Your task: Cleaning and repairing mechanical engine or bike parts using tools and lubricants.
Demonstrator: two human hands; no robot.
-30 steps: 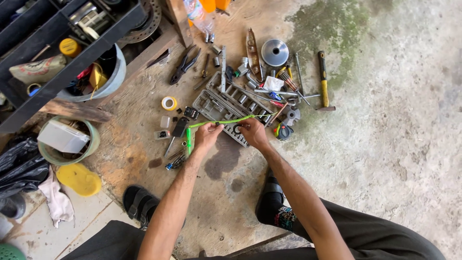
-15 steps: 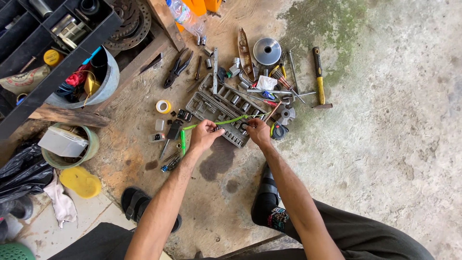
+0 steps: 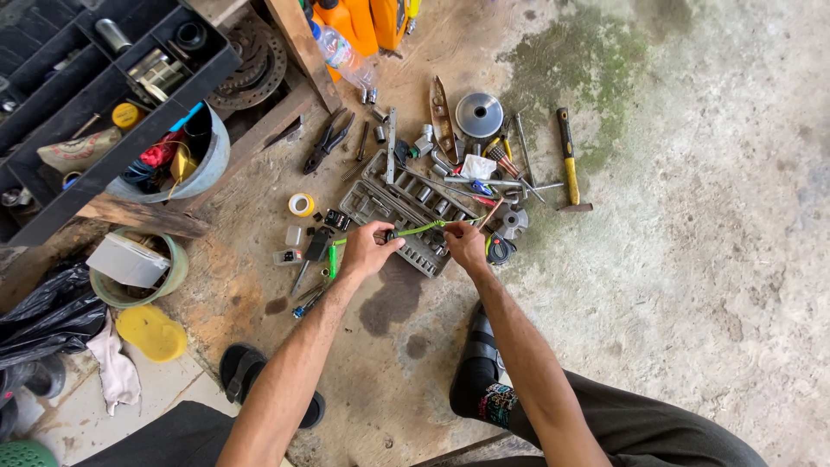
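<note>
My left hand point(image 3: 367, 252) is closed around one end of a thin green flexible strip point(image 3: 424, 228), with a short green tail hanging down beside it. My right hand point(image 3: 467, 245) pinches the strip's other end between thumb and fingers. The strip runs taut between the two hands, its long axis left to right, rising slightly toward the right; neither hand is clearly nearer its middle. Directly beneath and just beyond the strip lies an open grey socket set tray point(image 3: 406, 204) on the stained concrete floor. Farther out sit a yellow-handled hammer point(image 3: 568, 163), a round silver metal disc point(image 3: 478, 114), black pliers point(image 3: 327, 140) and a yellow tape roll point(image 3: 301, 205).
</note>
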